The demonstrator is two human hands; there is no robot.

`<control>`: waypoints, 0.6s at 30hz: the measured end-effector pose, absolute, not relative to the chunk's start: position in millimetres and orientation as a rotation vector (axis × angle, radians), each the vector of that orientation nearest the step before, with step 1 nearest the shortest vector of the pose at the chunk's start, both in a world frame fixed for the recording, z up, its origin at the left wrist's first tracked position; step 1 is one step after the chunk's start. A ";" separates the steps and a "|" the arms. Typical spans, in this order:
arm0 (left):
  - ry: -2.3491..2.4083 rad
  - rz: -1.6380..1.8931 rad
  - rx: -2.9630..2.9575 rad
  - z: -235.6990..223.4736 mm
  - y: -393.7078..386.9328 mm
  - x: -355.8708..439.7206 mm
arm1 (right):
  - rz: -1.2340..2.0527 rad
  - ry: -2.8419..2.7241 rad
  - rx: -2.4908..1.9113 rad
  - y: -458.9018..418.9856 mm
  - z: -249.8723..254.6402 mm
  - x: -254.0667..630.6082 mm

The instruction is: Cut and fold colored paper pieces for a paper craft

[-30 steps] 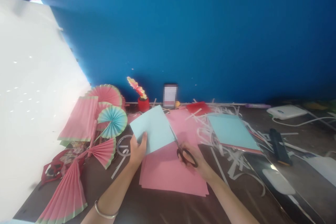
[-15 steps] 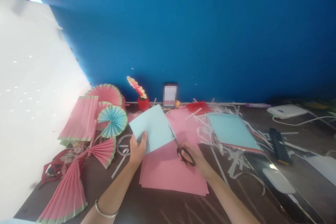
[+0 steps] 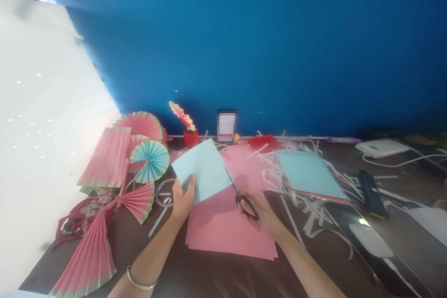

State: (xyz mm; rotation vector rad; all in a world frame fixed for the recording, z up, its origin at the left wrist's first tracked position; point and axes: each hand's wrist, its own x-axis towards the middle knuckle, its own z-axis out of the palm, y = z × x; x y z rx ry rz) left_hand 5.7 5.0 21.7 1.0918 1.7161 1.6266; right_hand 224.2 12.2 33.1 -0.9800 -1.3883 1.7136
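Note:
My left hand (image 3: 182,199) grips the near edge of a light blue paper sheet (image 3: 204,169) and holds it tilted above the table. My right hand (image 3: 260,208) is closed in the black handles of a pair of scissors (image 3: 240,195), whose blades run along the sheet's right edge. Under both hands lies a stack of pink paper sheets (image 3: 226,230) on the dark table.
Folded pink paper fans (image 3: 104,158) and a blue-green rosette (image 3: 149,162) lie at the left. A second blue sheet on pink ones (image 3: 309,174) lies at the right among white paper strips (image 3: 314,219). Further right are a black device (image 3: 372,193) and a white box (image 3: 380,148). A blue wall stands behind.
The scissors and my right hand have edged slightly up along the blue sheet's right edge. My left hand and the sheet stay almost still.

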 end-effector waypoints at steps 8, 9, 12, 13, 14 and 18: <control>1.708 1.633 1.095 23.1 5.1 5.6 | 1.748 -1.341 -0.928 12.2 33.8 223.3; 1.706 1.635 1.094 23.2 5.0 5.7 | 1.746 -1.340 -0.929 12.0 34.3 223.1; 1.712 1.636 1.097 23.0 5.1 5.7 | 1.747 -1.335 -0.943 12.2 33.8 222.7; 1.718 1.636 1.099 22.6 5.2 5.5 | 1.746 -1.336 -0.943 12.4 33.5 222.6; 1.725 1.638 1.104 22.2 5.4 5.3 | 1.744 -1.339 -0.947 12.5 33.6 222.6; 1.730 1.643 1.137 20.6 6.4 4.1 | 1.727 -1.364 -0.956 11.5 38.0 222.5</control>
